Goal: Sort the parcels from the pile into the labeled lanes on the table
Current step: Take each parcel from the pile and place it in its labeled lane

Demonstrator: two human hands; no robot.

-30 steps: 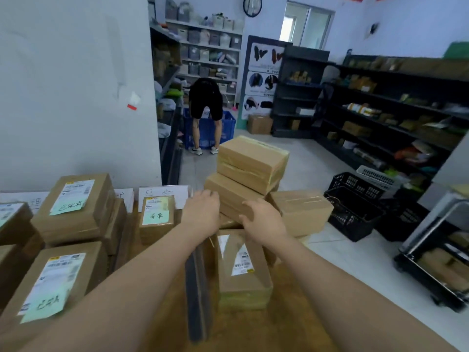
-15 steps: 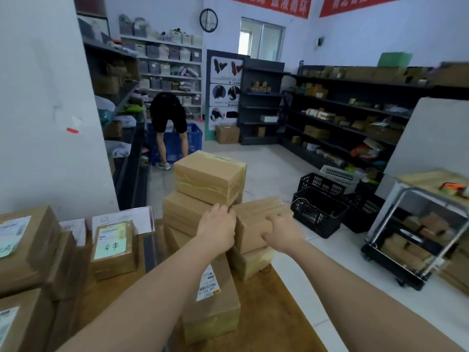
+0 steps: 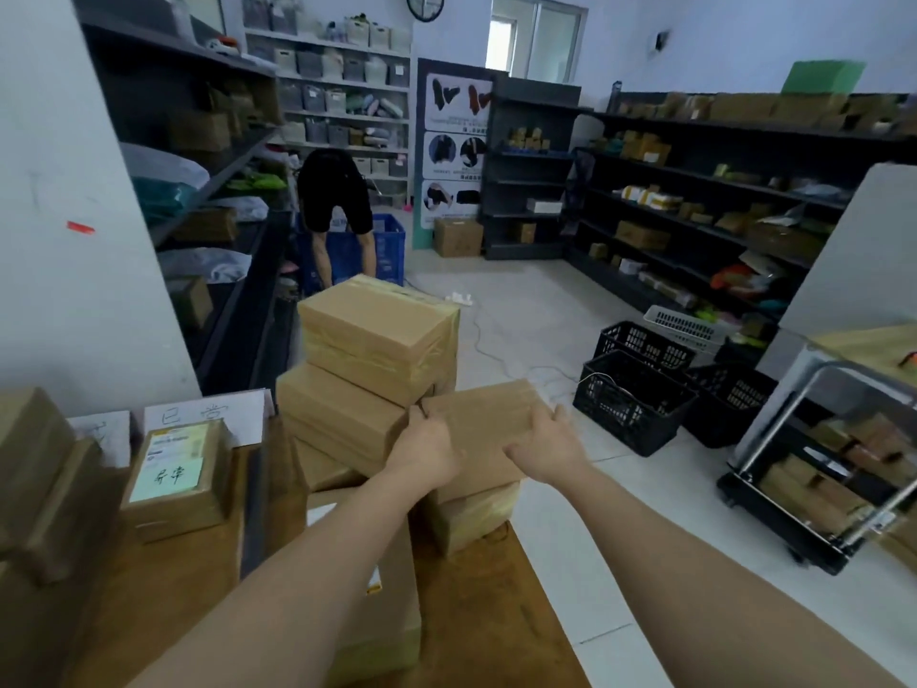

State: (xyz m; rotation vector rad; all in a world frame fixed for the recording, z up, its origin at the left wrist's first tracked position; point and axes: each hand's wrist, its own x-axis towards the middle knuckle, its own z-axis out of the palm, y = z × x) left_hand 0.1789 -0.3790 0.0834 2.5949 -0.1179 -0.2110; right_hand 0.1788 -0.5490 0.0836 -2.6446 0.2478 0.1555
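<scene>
A pile of brown taped parcels [image 3: 377, 340] stands at the far end of the wooden table [image 3: 486, 603]. At the pile's right side I hold a flat cardboard parcel [image 3: 484, 414] with both hands. My left hand [image 3: 426, 451] grips its near left corner; my right hand [image 3: 546, 449] grips its near right edge. That parcel lies on a lower taped parcel [image 3: 471, 516]. Left of a dark divider strip [image 3: 253, 508], a labelled parcel [image 3: 173, 481] sits in a lane below a white paper lane sign [image 3: 208, 414].
More parcels [image 3: 34, 484] are stacked at the table's left. Black plastic crates [image 3: 635, 399] and a trolley [image 3: 814, 494] loaded with boxes stand on the floor to the right. A person [image 3: 335, 201] bends over a blue crate [image 3: 377, 250] ahead. Shelves line both walls.
Both hands moved from the pile's middle parcel to the flat parcel on the right and took hold of it. My view swung to the right.
</scene>
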